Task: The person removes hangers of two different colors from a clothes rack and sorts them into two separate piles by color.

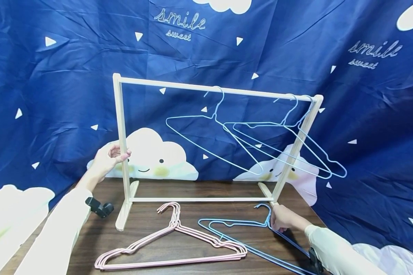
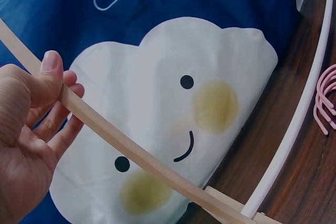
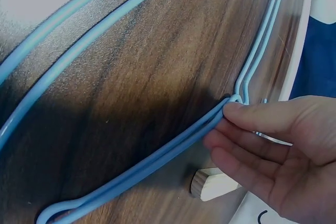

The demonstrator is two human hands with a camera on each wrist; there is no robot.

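My left hand (image 1: 106, 160) holds the left post (image 1: 119, 110) of a light wooden garment rack, thumb on one side and fingertips behind it. On the table, my right hand (image 1: 285, 218) pinches blue wire hangers (image 3: 157, 153) just below the hook, between thumb and fingers. Two blue hangers overlap there, lying flat beside the foot of the right post. Left of them rests a stack of several pink hangers (image 1: 172, 262), hooks pointing toward the rack. From the rack's top bar (image 1: 192, 85) hang three blue hangers (image 1: 215, 114), one near the middle and two close together at the right.
A white lower rod (image 1: 199, 199) joins the rack's two sides, which stand on wooden feet (image 1: 124, 215). The rack stands on a dark wood-grain table (image 1: 151, 191). Behind it hangs a blue curtain (image 1: 72, 95) with white clouds and triangles.
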